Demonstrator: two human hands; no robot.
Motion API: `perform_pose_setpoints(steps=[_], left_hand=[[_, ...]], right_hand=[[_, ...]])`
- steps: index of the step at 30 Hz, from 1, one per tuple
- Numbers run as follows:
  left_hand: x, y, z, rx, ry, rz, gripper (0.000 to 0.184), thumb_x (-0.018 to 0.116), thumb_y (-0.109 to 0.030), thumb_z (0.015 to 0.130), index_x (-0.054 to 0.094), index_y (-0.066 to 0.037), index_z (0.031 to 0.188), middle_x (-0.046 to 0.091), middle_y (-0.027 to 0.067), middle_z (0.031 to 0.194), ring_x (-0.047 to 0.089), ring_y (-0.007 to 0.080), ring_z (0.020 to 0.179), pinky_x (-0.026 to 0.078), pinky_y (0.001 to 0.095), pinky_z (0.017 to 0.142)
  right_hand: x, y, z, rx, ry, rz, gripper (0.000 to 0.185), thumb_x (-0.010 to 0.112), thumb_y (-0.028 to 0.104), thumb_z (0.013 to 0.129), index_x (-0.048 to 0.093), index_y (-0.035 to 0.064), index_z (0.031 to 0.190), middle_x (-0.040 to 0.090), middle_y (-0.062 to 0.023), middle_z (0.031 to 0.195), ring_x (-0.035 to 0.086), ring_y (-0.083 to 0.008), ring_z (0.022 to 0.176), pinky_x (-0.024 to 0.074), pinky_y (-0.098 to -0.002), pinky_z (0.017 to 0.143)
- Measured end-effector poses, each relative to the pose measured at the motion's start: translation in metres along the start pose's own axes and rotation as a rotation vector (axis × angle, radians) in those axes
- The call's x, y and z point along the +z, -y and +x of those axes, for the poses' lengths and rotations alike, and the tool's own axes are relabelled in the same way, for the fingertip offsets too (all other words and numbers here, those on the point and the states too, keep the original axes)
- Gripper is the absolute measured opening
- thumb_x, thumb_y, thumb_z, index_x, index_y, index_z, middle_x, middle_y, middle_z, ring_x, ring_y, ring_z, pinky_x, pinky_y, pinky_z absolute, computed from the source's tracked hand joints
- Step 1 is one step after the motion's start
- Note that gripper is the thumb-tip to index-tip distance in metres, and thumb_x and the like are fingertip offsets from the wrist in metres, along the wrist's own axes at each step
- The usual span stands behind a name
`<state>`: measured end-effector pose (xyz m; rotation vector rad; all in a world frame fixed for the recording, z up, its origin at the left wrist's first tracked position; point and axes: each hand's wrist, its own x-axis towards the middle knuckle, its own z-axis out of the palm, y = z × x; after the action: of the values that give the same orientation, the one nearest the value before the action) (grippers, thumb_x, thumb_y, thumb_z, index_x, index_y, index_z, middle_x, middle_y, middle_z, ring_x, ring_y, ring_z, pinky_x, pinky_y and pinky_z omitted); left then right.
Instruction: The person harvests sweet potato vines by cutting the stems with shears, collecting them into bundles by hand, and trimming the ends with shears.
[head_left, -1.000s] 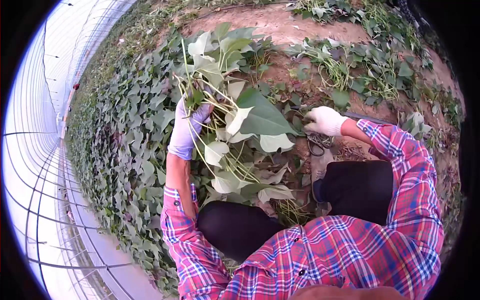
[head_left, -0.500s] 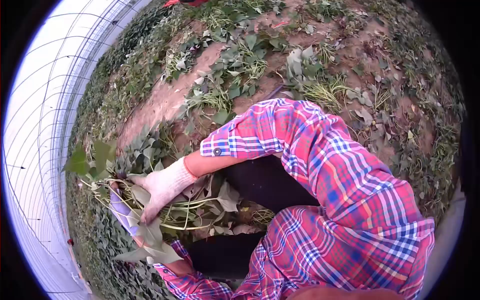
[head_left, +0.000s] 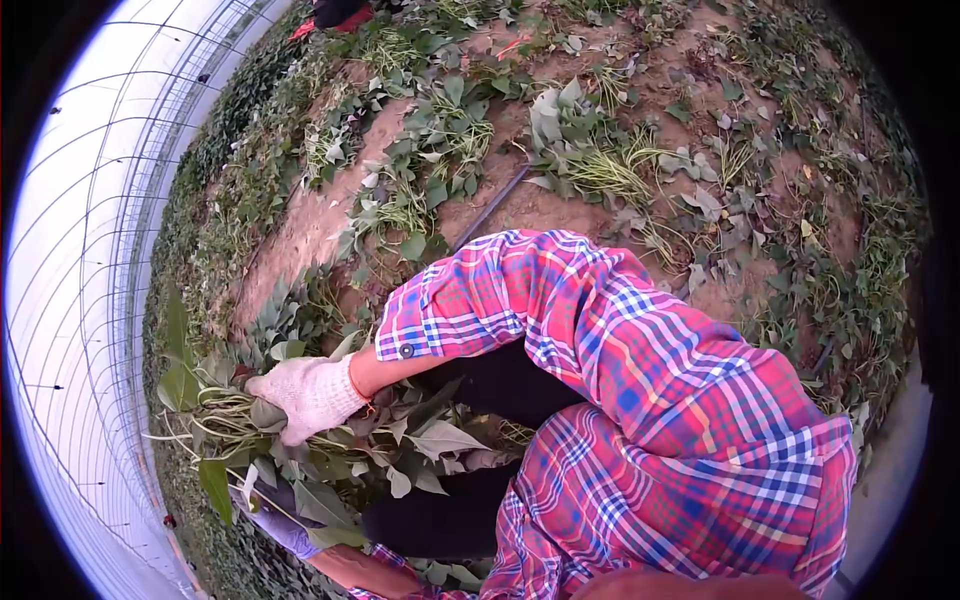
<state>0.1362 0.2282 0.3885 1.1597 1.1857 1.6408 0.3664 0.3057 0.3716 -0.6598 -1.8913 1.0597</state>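
My right hand (head_left: 308,396), in a white knitted glove, is closed around a bunch of leafy green vines (head_left: 225,412), which look like sweet potato vines. Stems and leaves stick out past the fingers to the left. Below it, my left hand (head_left: 272,515) wears a purple-and-white glove and sits by the lower leaves of the bunch. Leaves and a thin stem cover part of that glove, so its fingers are mostly hidden. More broad leaves (head_left: 440,440) lie between my right wrist and my dark-clothed legs.
Cut vines in loose heaps (head_left: 610,170) lie over the reddish soil (head_left: 310,225). A thin dark pipe or hose (head_left: 492,207) runs along the ground beyond my right sleeve. The white greenhouse wall (head_left: 75,230) with curved ribs rises at the left. A red and dark object (head_left: 335,15) shows at the top edge.
My left hand has moved down, away from the far side of the bunch. My right hand is now gathered tighter around the stems. The view has shifted slightly.
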Motion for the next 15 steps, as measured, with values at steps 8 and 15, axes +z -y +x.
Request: perform_pose_setpoints(steps=[8,15], left_hand=[[0.058,0.019,0.002,0.129,-0.024,0.194,0.053,0.072,-0.014,0.08,0.051,0.011,0.122,0.06,0.0153,0.116,0.06,0.0239,0.105,0.048,0.036,0.093],[0.087,0.004,0.015,0.169,-0.124,0.354,0.035,0.071,-0.008,0.079,0.061,0.01,0.108,0.065,0.0122,0.102,0.065,0.0189,0.084,0.054,0.0296,0.073]], right_hand=[[0.021,0.009,-0.006,-0.142,-0.036,-0.083,0.047,0.071,0.03,0.062,0.054,0.0037,0.097,0.064,-0.0185,0.078,0.064,-0.0383,0.08,0.0499,-0.0443,0.071],[-0.006,0.008,-0.01,-0.189,-0.127,-0.121,0.054,0.074,0.039,0.062,0.056,0.0031,0.099,0.061,-0.0169,0.092,0.062,-0.0356,0.087,0.0495,-0.0437,0.075]])
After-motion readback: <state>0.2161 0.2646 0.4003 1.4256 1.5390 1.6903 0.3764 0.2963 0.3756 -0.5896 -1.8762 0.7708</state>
